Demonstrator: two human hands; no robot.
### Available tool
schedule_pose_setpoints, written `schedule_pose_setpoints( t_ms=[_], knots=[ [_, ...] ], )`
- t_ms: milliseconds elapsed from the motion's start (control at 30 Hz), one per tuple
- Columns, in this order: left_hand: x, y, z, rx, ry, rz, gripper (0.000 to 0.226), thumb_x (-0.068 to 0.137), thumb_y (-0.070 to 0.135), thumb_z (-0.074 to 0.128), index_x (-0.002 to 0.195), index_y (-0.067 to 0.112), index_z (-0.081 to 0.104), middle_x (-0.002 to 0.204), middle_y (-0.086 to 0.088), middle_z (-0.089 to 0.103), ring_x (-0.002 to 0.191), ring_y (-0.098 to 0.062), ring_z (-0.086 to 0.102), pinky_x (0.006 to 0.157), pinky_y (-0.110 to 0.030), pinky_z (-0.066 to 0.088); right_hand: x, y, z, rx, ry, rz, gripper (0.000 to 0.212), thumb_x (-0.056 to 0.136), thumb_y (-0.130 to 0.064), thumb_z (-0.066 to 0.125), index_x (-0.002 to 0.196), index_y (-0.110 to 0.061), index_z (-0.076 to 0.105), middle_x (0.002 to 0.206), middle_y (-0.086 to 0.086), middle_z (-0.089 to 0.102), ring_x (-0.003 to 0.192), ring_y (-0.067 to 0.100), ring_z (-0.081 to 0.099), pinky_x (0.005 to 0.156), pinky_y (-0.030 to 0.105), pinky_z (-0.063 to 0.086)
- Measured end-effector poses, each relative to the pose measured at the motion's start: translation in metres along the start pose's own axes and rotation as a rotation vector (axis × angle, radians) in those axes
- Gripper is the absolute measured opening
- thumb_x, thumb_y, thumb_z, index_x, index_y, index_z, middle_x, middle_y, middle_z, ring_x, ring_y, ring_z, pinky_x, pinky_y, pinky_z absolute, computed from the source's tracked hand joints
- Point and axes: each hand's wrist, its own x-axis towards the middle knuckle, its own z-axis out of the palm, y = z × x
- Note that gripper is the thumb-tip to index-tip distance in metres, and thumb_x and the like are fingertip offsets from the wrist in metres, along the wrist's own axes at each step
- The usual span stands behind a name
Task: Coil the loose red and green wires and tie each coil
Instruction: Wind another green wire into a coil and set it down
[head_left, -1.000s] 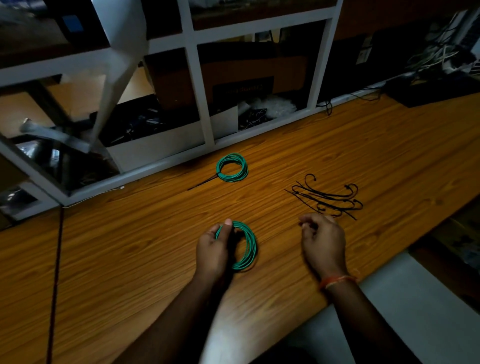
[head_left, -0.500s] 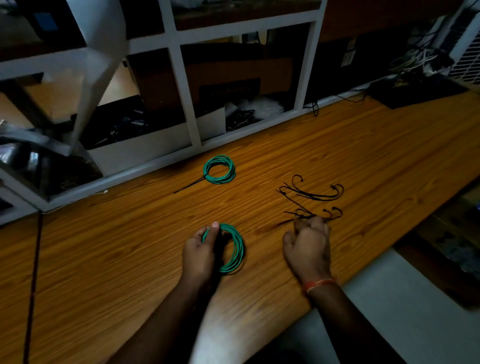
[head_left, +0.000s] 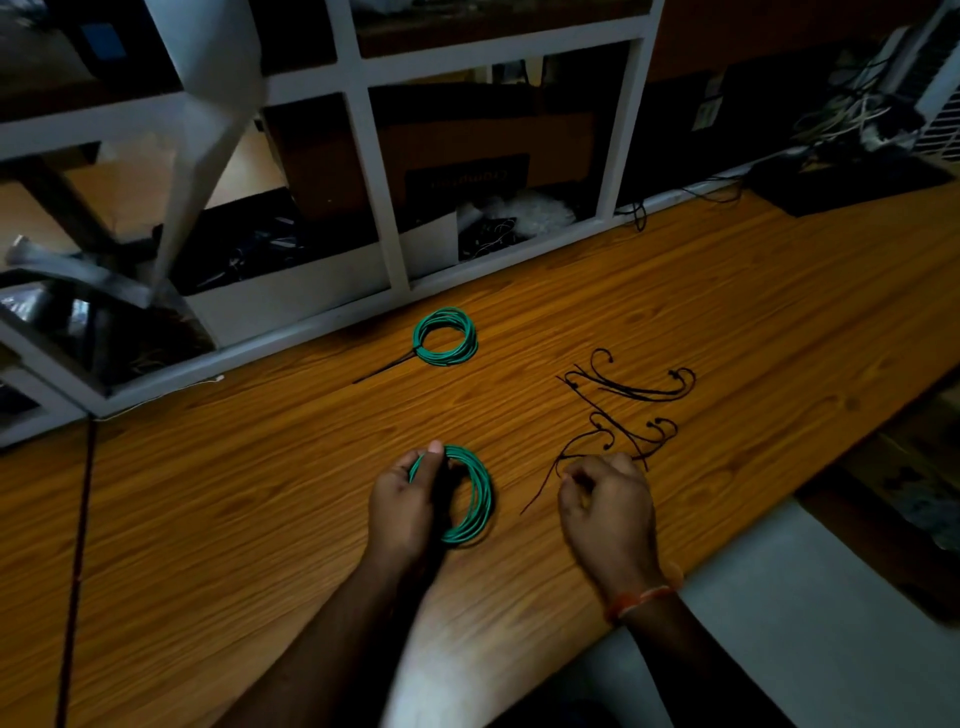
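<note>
My left hand (head_left: 408, 499) grips the left side of a green wire coil (head_left: 479, 493) standing on edge on the wooden table (head_left: 260, 493), thumb on its top. My right hand (head_left: 608, 501) pinches one black cable tie (head_left: 545, 480), whose thin tail trails down to the left. Farther back lies a second green coil (head_left: 445, 338), bound by a black tie with its tail sticking out left. Several loose black cable ties (head_left: 631, 395) lie beyond my right hand. No red wire shows.
A white-framed shelf unit (head_left: 374, 171) with boxes and tangled cables runs along the table's back edge. Dark gear and white cables (head_left: 852, 150) sit at the far right. The table's front edge runs diagonally at the right, with grey floor (head_left: 810, 597) below.
My right hand reached into the pile of ties, pinched one and drew it back toward me. My left hand kept its grip on the near coil.
</note>
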Motion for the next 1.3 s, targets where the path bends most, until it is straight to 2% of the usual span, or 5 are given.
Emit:
schedule_pose_setpoints(
  t_ms=[333, 833, 1000, 1200, 1300],
  knots=[
    [-0.001, 0.001, 0.0, 0.037, -0.008, -0.002, 0.026, 0.1, 0.032, 0.062, 0.095, 0.007, 0.068, 0.082, -0.011, 0.073, 0.067, -0.017, 0.068, 0.056, -0.025, 0.046, 0.049, 0.015, -0.007, -0.114, -0.029, 0.14, 0.039, 0.094, -0.006, 0.054, 0.13, -0.009, 0.067, 0.12, 0.015, 0.06, 0.115, 0.03, 0.054, 0.094, 0.033, 0.047],
    [-0.003, 0.001, -0.001, 0.011, -0.007, 0.027, 0.024, 0.102, 0.029, 0.06, 0.092, 0.007, 0.065, 0.078, -0.011, 0.072, 0.061, -0.017, 0.063, 0.049, -0.023, 0.042, -0.007, -0.019, 0.023, -0.137, -0.131, -0.232, 0.016, 0.082, -0.029, 0.055, 0.085, -0.02, 0.067, 0.088, 0.003, 0.055, 0.087, 0.025, 0.051, 0.077, 0.035, 0.049],
    [-0.002, 0.0, -0.005, -0.056, -0.01, 0.037, 0.022, 0.102, 0.031, 0.058, 0.098, 0.009, 0.061, 0.071, -0.01, 0.062, 0.054, -0.013, 0.036, 0.044, -0.022, 0.024, -0.022, -0.031, 0.026, -0.071, -0.167, -0.286, 0.029, 0.082, -0.03, 0.041, 0.086, -0.021, 0.069, 0.085, 0.0, 0.055, 0.085, 0.023, 0.052, 0.074, 0.034, 0.049],
    [-0.003, -0.001, -0.007, -0.097, 0.028, 0.037, 0.024, 0.103, 0.031, 0.056, 0.087, 0.013, 0.061, 0.067, -0.008, 0.066, 0.047, -0.012, 0.034, 0.042, -0.021, 0.023, -0.013, -0.044, 0.015, -0.028, -0.224, -0.223, 0.004, 0.086, -0.023, 0.067, 0.089, -0.022, 0.069, 0.09, 0.0, 0.061, 0.089, 0.021, 0.056, 0.076, 0.032, 0.048],
    [0.002, -0.006, -0.009, -0.095, 0.072, 0.042, 0.023, 0.102, 0.031, 0.058, 0.088, 0.013, 0.062, 0.071, -0.012, 0.067, 0.049, -0.01, 0.036, 0.044, -0.02, 0.024, 0.01, -0.063, 0.021, -0.034, -0.189, -0.188, 0.015, 0.091, -0.033, 0.067, 0.098, -0.021, 0.072, 0.096, 0.001, 0.064, 0.093, 0.02, 0.057, 0.077, 0.032, 0.047]
  ],
)
